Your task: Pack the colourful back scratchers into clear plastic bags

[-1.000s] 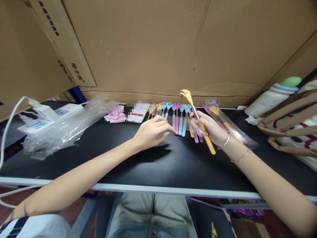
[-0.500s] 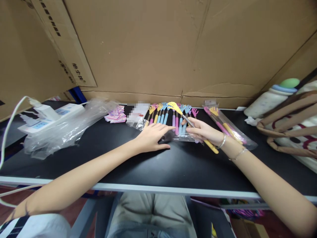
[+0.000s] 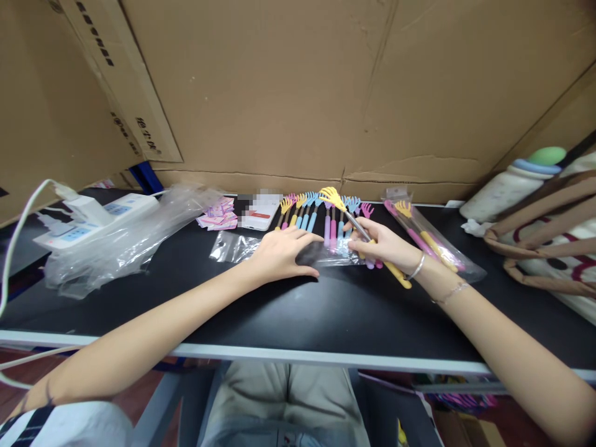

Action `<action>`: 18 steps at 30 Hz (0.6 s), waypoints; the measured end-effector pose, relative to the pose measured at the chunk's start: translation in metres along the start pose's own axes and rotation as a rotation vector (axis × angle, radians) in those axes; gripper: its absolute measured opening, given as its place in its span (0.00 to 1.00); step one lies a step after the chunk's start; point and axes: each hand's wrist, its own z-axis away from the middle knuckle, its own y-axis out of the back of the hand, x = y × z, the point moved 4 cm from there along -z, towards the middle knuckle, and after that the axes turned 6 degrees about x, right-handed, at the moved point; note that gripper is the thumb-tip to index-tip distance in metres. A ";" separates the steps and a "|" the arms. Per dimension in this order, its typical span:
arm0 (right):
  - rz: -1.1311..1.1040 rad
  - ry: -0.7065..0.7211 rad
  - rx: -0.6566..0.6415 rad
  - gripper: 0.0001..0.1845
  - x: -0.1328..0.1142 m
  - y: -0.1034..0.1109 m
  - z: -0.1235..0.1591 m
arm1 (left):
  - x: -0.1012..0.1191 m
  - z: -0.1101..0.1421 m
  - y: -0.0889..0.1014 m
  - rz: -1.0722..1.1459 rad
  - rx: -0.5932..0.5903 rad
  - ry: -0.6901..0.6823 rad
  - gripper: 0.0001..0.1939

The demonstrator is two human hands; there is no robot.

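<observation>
Yellow back scratcher is slanting through my right hand, and my thumb and fingers are gripping it near where the metal shaft is meeting the handle. Its clawed head is pointing up and leftward, above the row of back scratchers near the far edge of the black tabletop, while the handle's end is poking out below my palm. My left hand is staying open, palm down, thumb spread wide from the fingers; it is covering part of a clear plastic bag that is showing on both sides of it and crossing the lower ends of several handles. Whether I am pressing on the plastic, I cannot tell. Right of the row, one pink and one yellow scratcher are lying inside a clear packet. Left of it, a flat white object, partly blurred, is lying near some pink cards. Farther left, loose plastic is lying against a white power strip.
</observation>
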 end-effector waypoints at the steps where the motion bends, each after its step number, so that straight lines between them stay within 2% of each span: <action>1: -0.018 0.008 0.003 0.22 0.000 -0.003 0.000 | 0.000 0.000 -0.001 0.002 0.006 -0.017 0.33; 4: -0.059 0.028 0.032 0.24 0.001 -0.010 -0.001 | 0.000 0.000 -0.008 0.016 0.008 -0.021 0.34; 8: -0.063 0.007 0.082 0.25 0.002 -0.011 -0.001 | -0.002 0.001 -0.012 0.077 0.004 0.016 0.29; 14: -0.243 0.019 0.225 0.23 -0.005 -0.007 0.004 | -0.002 -0.001 -0.002 0.072 0.072 0.076 0.24; 16: -0.324 0.023 0.221 0.22 -0.009 -0.008 0.005 | -0.001 -0.001 0.000 0.060 0.093 0.070 0.24; 18: -0.366 -0.011 0.162 0.21 -0.011 -0.011 0.007 | -0.001 -0.002 0.001 0.045 0.109 0.062 0.23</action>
